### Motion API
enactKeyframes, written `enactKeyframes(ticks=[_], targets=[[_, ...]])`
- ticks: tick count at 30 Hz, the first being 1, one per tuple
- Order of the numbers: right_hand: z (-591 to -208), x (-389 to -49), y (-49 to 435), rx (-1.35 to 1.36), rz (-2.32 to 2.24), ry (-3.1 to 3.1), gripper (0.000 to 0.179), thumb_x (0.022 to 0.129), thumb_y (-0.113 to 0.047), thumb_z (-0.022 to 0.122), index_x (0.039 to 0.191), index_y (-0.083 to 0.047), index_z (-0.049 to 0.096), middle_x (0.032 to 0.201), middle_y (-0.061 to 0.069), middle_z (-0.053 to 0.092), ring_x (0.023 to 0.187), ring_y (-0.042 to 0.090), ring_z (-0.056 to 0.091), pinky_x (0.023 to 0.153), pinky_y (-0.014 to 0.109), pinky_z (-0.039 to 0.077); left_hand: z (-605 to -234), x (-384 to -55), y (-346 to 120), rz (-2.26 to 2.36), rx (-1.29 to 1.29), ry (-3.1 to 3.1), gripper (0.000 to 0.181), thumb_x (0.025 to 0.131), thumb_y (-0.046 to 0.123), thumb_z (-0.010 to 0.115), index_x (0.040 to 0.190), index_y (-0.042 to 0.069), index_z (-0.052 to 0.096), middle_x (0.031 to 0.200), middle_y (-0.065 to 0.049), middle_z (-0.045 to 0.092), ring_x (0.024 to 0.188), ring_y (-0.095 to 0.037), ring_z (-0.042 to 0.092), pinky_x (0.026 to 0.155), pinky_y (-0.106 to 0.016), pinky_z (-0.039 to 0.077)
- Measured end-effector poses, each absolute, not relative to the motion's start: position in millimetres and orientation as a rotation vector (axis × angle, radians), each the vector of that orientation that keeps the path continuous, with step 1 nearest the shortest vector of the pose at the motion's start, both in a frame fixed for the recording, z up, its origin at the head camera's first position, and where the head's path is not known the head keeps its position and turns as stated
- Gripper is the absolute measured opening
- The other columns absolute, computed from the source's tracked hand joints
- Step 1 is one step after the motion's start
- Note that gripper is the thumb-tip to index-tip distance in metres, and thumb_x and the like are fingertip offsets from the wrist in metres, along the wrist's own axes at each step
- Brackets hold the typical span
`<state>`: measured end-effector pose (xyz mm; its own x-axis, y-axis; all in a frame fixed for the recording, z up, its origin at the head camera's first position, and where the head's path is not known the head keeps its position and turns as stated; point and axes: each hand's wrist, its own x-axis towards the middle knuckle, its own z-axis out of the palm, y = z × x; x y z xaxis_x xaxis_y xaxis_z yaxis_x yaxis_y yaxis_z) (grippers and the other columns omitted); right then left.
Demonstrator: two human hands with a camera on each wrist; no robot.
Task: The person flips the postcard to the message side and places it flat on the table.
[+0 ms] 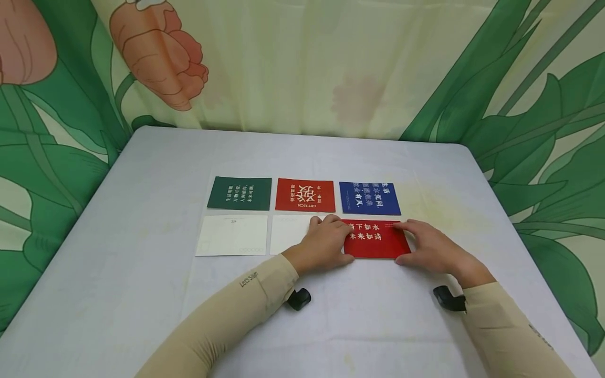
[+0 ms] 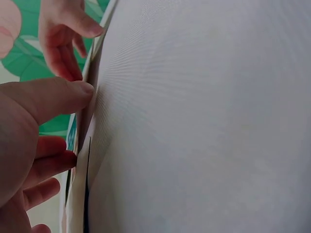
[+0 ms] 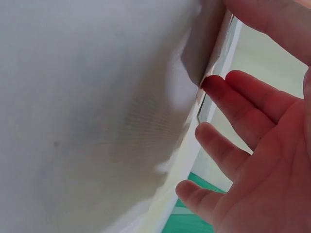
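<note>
A red card (image 1: 378, 241) with white Chinese writing lies at the right end of the front row of cards. My left hand (image 1: 321, 244) holds its left side, thumb at the near corner and fingertips over the left edge. At the right side, my right hand (image 1: 432, 249) holds it with the index finger at the far corner and the thumb at the near one. The left hand partly covers a white card (image 1: 288, 231) beside it. In the left wrist view, the thumb (image 2: 63, 99) is right at the card's edge.
Behind stand a dark green card (image 1: 241, 194), a red-orange card (image 1: 304, 205) and a blue card (image 1: 371, 199) in a row. Another white card (image 1: 231, 236) lies at the front left. All are on a white-covered table (image 1: 118, 252), with a leaf-patterned curtain (image 1: 302, 68) behind.
</note>
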<state>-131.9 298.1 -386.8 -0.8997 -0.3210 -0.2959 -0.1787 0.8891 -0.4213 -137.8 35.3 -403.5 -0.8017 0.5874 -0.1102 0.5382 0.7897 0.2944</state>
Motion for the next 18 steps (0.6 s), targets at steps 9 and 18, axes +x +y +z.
enactKeyframes(ticks=[9, 18], targets=[[-385.1, -129.3, 296.7, -0.352, -0.548, 2.693, 0.090, 0.073, -0.026, 0.088, 0.146, 0.003, 0.044, 0.143, 0.030, 0.043, 0.131, 0.050, 0.036, 0.093, 0.062, 0.047, -403.8, -138.2, 35.9, 0.365, 0.890, 2.782, 0.061, 0.087, 0.047, 0.073, 0.138, 0.017, 0.061, 0.131, 0.003, 0.063, 0.128, -0.018, 0.044, 0.096, -0.043, 0.034], [-386.4, -126.1, 296.6, -0.381, -0.561, 2.716, 0.083, 0.075, -0.024, 0.082, 0.144, 0.005, 0.046, 0.141, 0.029, 0.046, 0.128, 0.049, 0.040, 0.090, 0.060, 0.050, -401.9, -138.3, 36.7, 0.393, 0.888, 2.776, 0.054, 0.090, 0.045, 0.067, 0.136, 0.017, 0.063, 0.129, 0.002, 0.064, 0.124, -0.018, 0.047, 0.093, -0.043, 0.034]])
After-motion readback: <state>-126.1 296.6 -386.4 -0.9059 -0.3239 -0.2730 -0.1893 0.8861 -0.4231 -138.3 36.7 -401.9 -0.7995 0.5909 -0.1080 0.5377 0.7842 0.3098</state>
